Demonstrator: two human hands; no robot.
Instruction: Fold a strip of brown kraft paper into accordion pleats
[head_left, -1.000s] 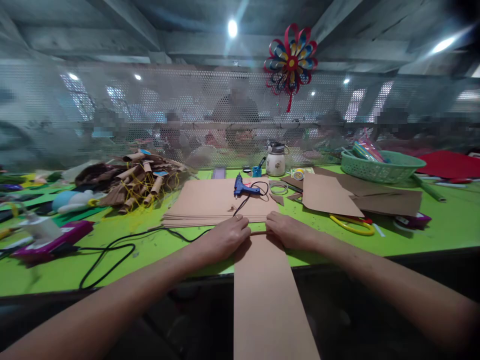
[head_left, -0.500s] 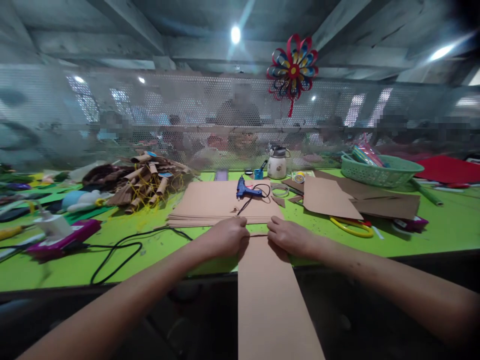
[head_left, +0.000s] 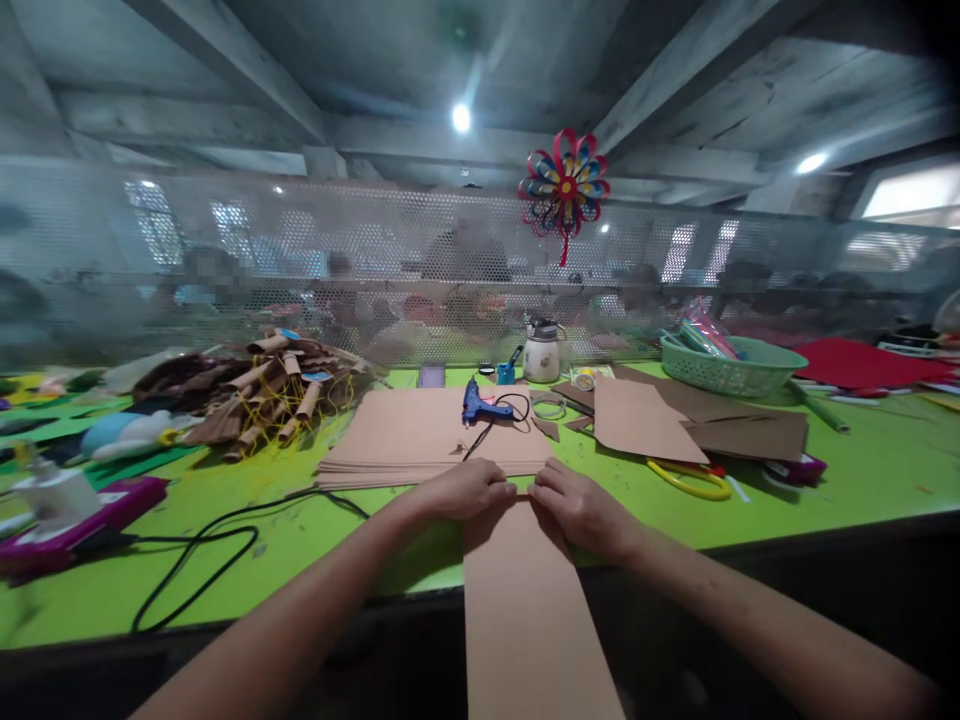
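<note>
A long brown cardboard sheet (head_left: 529,610) hangs over the table's front edge toward me, its far end on the green tabletop. My left hand (head_left: 476,490) grips the left part of that end, fingers closed, thumb pointing inward. At the right part, my right hand (head_left: 581,505) is closed on the same end with curled fingers. The hands are a small gap apart. Just beyond them lies a stack of brown cardboard sheets (head_left: 397,430), and a blue glue gun (head_left: 487,405) with a black cord rests on it.
Left are a pile of brown paper rolls with yellow string (head_left: 281,390), a purple power strip (head_left: 105,515) and a black cable (head_left: 199,540). Right are cut cardboard pieces (head_left: 645,420), yellow-handled scissors (head_left: 686,480) and a green basket (head_left: 731,370). A white jar (head_left: 541,355) stands by the perforated screen (head_left: 360,240).
My hands have moved inward along the sheet's far end, closer together. The whole view has tilted up and shifted slightly right.
</note>
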